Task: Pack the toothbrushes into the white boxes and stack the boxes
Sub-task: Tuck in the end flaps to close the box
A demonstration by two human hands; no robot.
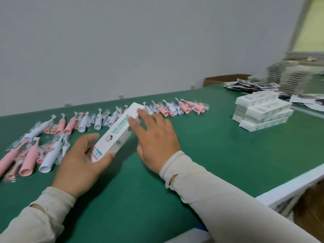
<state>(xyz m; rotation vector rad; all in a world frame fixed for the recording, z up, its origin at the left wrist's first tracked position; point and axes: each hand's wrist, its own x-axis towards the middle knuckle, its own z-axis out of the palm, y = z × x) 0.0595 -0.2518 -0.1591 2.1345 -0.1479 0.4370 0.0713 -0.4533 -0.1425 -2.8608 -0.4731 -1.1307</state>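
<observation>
Left hand (pixel 79 165) grips near end of white box (pixel 117 133) above green surface (pixel 201 155). Right hand (pixel 156 139) flat, fingers straight on box's far end. Toothbrushes (pixel 105 118) behind; box stack (pixel 263 112) right.

Both arms are covered by long, close-fitting sleeves of pale cream stretch fabric. The left sleeve (pixel 36 214) is bunched and wrinkled at the cuff, with a small slit near the wrist. The right sleeve (pixel 215 195) lies smoother, with a ribbed cuff and a thumb-hole slit edged by frayed threads. The left hand (pixel 78 165) and right hand (pixel 156 139) are bare, without gloves or rings.
</observation>
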